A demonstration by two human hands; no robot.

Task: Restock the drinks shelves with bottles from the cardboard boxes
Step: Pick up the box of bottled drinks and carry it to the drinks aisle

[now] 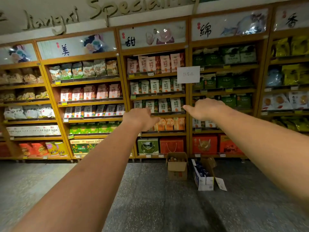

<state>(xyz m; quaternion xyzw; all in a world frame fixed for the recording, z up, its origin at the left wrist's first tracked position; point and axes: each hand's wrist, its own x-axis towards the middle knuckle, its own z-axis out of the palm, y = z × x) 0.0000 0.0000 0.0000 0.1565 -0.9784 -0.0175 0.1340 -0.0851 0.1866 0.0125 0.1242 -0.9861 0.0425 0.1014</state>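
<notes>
Two open boxes stand on the grey speckled floor (150,198) at the foot of a wall of wooden shelves (157,96), slightly right of centre. The brown cardboard box (177,170) stands upright with its flaps raised, and round brown bottle tops (175,159) show inside it. Just to its right stands a white and blue box (203,180), tilted, with dark blue contents too small to make out and a loose white flap (220,184) lying on the floor beside it. Two bare arms stretch forward from the bottom corners toward the shelves, well above the boxes. The left hand (140,118) and the right hand (205,108) are seen from behind, both empty, fingers relaxed and pointing away; the right thumb sticks out to the side. Neither hand touches anything. The shelves hold rows of snack packets (165,85) in white, orange, green and yellow, with red and green gift boxes (171,144) on the lowest level. A white paper sign (188,74) with handwriting hangs on an upright between two bays. Painted panels (153,35) with single Chinese characters run along the top.
</notes>
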